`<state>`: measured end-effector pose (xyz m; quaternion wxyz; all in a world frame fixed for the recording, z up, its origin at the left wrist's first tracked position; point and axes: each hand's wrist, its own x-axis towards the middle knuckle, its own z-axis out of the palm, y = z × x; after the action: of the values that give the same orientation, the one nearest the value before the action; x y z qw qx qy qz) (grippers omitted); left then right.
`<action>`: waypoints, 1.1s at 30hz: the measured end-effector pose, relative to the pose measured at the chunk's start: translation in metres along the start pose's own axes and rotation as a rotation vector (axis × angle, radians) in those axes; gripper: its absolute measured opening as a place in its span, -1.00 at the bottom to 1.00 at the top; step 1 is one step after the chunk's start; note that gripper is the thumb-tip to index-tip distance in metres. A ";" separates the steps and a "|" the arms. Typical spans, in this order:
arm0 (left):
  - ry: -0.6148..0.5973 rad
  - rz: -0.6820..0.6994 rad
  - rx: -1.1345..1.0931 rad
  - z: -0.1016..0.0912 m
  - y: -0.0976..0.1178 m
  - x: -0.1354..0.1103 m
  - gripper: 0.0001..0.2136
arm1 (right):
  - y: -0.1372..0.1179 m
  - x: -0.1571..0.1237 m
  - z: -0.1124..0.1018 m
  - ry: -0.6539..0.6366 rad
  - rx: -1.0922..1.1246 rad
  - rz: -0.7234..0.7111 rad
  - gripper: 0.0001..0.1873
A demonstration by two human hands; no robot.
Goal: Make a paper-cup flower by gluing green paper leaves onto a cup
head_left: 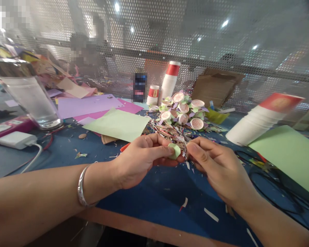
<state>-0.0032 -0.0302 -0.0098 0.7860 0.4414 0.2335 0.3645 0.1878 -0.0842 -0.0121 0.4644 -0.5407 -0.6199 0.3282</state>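
Note:
My left hand (pixel 141 157) is closed, pinching a small light-green paper piece (pixel 174 151) between thumb and fingers. My right hand (pixel 216 166) is closed too, its thumb and fingers meeting the same piece from the right side. Both hands hover just above the blue table (pixel 154 202), in front of a heap of paper shreds (pixel 170 132). A silver bracelet (pixel 81 187) circles my left wrist. Behind the shreds lies a cluster of paper flowers with round printed centres (pixel 182 109).
Green (pixel 118 123), purple (pixel 87 104) and pink sheets lie at the centre left; another green sheet (pixel 288 154) at the right. A glass (pixel 31 96), a white charger (pixel 16 140), paper cup stacks (pixel 262 118) (pixel 170 80) and a perforated screen (pixel 195 41) surround the work spot.

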 end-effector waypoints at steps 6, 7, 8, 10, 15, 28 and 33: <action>-0.040 0.023 0.203 -0.003 -0.003 0.000 -0.83 | 0.006 0.002 0.000 -0.062 0.114 0.058 -0.54; -0.055 0.037 0.242 -0.003 -0.003 0.000 -0.83 | 0.005 0.002 0.000 -0.073 0.110 0.057 -0.56; -0.070 0.051 0.275 -0.003 -0.004 0.000 -0.83 | 0.004 0.002 0.001 -0.080 0.103 0.056 -0.58; -0.088 0.071 0.317 -0.003 -0.005 0.001 -0.79 | 0.002 0.001 0.003 -0.091 0.089 0.061 -0.63; -0.087 0.069 0.324 -0.003 -0.005 0.001 -0.74 | -0.001 0.002 0.005 -0.093 0.081 0.049 -0.74; -0.001 0.010 0.317 -0.005 0.001 0.001 -0.83 | 0.002 0.003 0.006 -0.042 0.068 -0.004 -0.74; -0.046 0.082 0.609 -0.010 0.004 -0.002 -0.88 | 0.001 0.001 0.005 -0.082 0.003 0.019 -0.73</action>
<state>-0.0128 -0.0247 -0.0114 0.6073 0.6740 0.2960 0.2988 0.1832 -0.0830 -0.0148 0.4363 -0.5318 -0.6329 0.3553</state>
